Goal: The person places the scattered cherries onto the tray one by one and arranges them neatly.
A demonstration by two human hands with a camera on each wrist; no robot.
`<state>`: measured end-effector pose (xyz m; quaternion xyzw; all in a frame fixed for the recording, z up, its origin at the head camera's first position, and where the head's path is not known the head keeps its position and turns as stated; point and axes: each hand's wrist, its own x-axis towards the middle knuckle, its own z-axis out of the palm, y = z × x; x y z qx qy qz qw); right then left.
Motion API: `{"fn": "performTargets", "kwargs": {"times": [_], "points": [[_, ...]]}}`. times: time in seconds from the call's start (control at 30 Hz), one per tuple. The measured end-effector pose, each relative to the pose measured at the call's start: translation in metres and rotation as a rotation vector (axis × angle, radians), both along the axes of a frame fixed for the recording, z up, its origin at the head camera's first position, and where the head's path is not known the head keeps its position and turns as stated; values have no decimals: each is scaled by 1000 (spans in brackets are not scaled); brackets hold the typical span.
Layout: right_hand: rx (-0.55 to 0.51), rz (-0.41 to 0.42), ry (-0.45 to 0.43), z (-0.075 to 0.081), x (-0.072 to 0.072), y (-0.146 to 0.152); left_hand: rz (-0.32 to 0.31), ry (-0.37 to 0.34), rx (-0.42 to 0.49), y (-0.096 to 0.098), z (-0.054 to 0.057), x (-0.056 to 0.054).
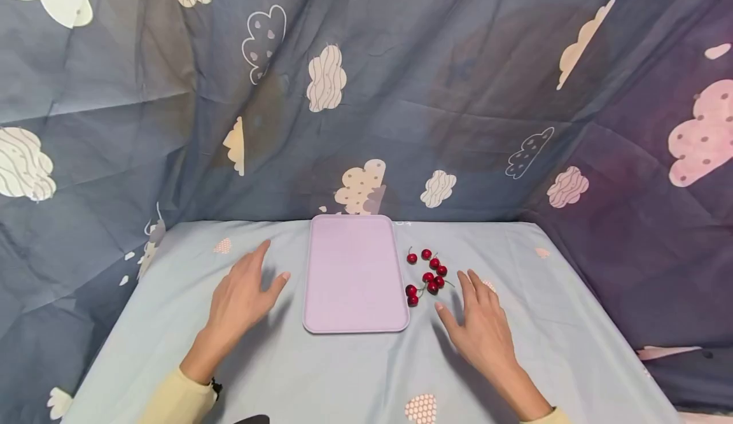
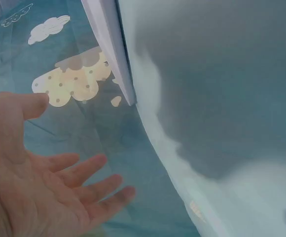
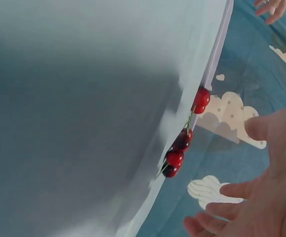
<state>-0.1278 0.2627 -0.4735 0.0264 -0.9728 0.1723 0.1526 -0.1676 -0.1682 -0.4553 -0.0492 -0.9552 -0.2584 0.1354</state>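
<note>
A flat pink-lilac tray [image 1: 355, 274] lies on the cloth-covered table between the two hands. To its right is a loose group of several dark red cherries [image 1: 432, 288], some with green stems, the nearest ones right beside the tray's edge. My left hand [image 1: 240, 300] hovers left of the tray with thumb and fingers spread, holding nothing; its palm [image 2: 44, 197] shows in the left wrist view. My right hand [image 1: 481, 328] is just right of the cherries, fingers extended and holding nothing. In the right wrist view, cherries [image 3: 200, 100] appear past the relaxed fingers.
A pale blue cloth [image 1: 343, 373] covers the table. Dark curtains [image 1: 401, 125] with cloud prints hang behind it and along both sides. A small black object [image 1: 253, 419] pokes in at the bottom edge.
</note>
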Motion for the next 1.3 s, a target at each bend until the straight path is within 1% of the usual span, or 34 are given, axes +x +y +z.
{"fn": "performTargets", "kwargs": {"times": [0.07,0.17,0.3,0.37,0.5,0.57,0.67,0.77,0.83,0.87,0.93,1.0,1.1,1.2,1.3], "points": [[-23,8,12,0,-4,-4,-5,-12,-1,0,2,-9],[-40,24,53,-1,-10,-9,-12,-34,-3,1,6,-23],[-62,39,114,-2,-19,-12,-16,-86,10,5,9,-42],[-94,51,146,-3,-24,-13,-17,-118,25,8,10,-50],[-236,91,186,-3,-33,-19,-29,-175,54,18,10,-64],[-322,89,187,-4,-37,-23,-39,-193,70,24,10,-71],[-426,42,172,-3,-44,-28,-54,-210,105,32,9,-84],[-477,-13,146,-3,-55,-31,-32,-231,136,41,8,-100],[-481,-34,122,-3,-65,-32,-5,-246,134,44,8,-112],[-475,-39,109,-3,-70,-32,15,-257,119,46,7,-119],[-458,-38,84,-2,-80,-32,49,-294,74,50,6,-131],[-431,-32,70,-1,-90,-29,64,-325,26,55,5,-141],[-390,-28,69,-1,-102,-26,67,-371,-31,64,4,-149],[-356,-32,58,-2,-110,-26,64,-385,-54,71,0,-151],[-342,-26,9,-4,-116,-28,74,-386,-64,75,-4,-156]]}}
